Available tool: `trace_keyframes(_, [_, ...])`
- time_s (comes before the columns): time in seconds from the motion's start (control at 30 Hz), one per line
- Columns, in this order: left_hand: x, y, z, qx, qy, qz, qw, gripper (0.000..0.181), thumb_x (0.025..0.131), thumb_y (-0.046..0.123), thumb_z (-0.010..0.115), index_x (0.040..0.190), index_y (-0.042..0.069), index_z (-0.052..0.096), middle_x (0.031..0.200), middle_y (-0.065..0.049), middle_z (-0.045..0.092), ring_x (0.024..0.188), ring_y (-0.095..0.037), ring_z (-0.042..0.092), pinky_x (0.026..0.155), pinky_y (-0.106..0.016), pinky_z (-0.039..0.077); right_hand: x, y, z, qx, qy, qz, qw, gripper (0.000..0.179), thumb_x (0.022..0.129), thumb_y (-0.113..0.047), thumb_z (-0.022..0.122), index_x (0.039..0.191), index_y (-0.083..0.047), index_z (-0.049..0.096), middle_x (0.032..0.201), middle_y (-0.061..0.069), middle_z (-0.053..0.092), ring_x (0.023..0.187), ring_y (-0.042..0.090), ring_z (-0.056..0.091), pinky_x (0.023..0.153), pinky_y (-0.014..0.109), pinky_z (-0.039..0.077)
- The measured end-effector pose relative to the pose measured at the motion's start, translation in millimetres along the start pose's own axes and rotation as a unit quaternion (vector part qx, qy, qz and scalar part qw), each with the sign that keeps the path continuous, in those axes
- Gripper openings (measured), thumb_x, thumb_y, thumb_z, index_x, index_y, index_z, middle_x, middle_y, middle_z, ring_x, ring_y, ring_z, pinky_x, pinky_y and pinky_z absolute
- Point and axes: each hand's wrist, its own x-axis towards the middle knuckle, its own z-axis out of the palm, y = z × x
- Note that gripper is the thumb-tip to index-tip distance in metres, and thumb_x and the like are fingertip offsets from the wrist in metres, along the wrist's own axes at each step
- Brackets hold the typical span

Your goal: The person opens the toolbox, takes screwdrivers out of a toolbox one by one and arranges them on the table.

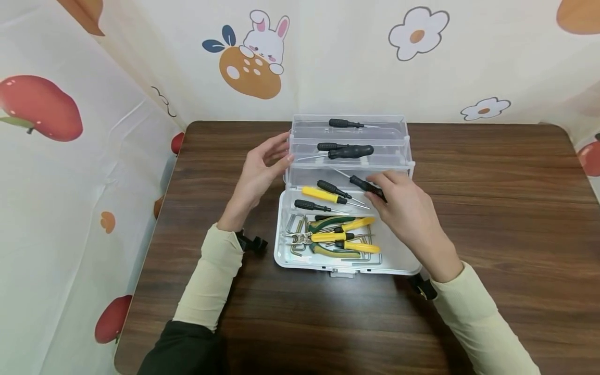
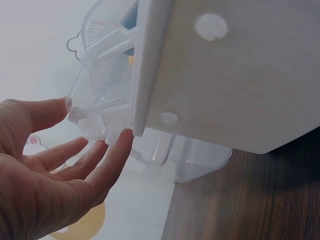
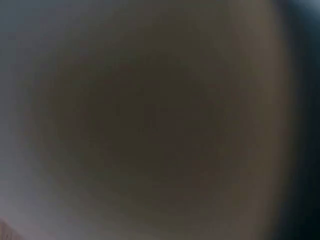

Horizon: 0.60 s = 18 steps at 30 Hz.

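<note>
At far left, the left hand is touching the side of the clear trays, fingers spread and nearly straight; pressing unevenly could tilt them and slide the loose dark screwdriver out. Toward the middle, pliers are lying in the white base, where crowded handles could snag. Farther right, a black screwdriver is sitting pinched by its handle in the right hand, over the base; a slack pinch could drop it, and its shaft could catch a tray.
</note>
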Motion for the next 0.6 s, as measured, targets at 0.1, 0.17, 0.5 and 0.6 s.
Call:
trace_keyframes(0.1, [0.2, -1.1, 0.6, -0.001, 0.001, 0.001, 1.0000, 0.055, 0.101, 0.018, 0.070, 0.153, 0.016, 0.054, 0.148, -0.012, 0.062, 0.133, -0.027, 0.060, 0.108, -0.046, 0.053, 0.9, -1, 0, -0.012, -0.016, -0.003, 0.9998, 0.028, 0.095, -0.011, 0.077, 0.122, -0.007, 0.073, 0.115, 0.012, 0.073, 0.088, 0.030, 0.069, 0.066, 0.049, 0.056])
trace_keyframes(0.17, [-0.1, -1.0, 0.2, -0.001, 0.003, 0.001, 1.0000, 0.054, 0.101, 0.017, 0.070, 0.153, 0.016, 0.054, 0.148, -0.012, 0.062, 0.133, -0.027, 0.060, 0.108, -0.047, 0.053, 1.3, -1, 0, -0.016, -0.019, -0.006, 0.9997, 0.028, 0.095, -0.009, 0.076, 0.123, -0.007, 0.073, 0.115, 0.012, 0.073, 0.089, 0.030, 0.069, 0.067, 0.049, 0.056])
trace_keyframes(0.5, [0.4, -1.5, 0.5, 0.000, 0.003, -0.004, 1.0000, 0.054, 0.100, 0.018, 0.071, 0.152, 0.017, 0.055, 0.147, -0.012, 0.063, 0.133, -0.027, 0.061, 0.107, -0.046, 0.054, -5.4, -1, -5, -0.039, 0.021, -0.042, 0.9982, 0.025, 0.090, -0.001, 0.074, 0.114, -0.007, 0.075, 0.109, 0.013, 0.074, 0.092, 0.033, 0.066, 0.071, 0.046, 0.054])
trace_keyframes(0.6, [0.6, -1.2, 0.4, 0.000, 0.004, -0.006, 1.0000, 0.053, 0.101, 0.018, 0.070, 0.152, 0.018, 0.055, 0.146, -0.012, 0.063, 0.132, -0.027, 0.061, 0.105, -0.045, 0.055, -10.8, 0, -10, -0.036, 0.038, -0.040, 0.9978, 0.027, 0.088, -0.001, 0.073, 0.114, -0.008, 0.075, 0.109, 0.012, 0.074, 0.094, 0.032, 0.065, 0.071, 0.046, 0.054])
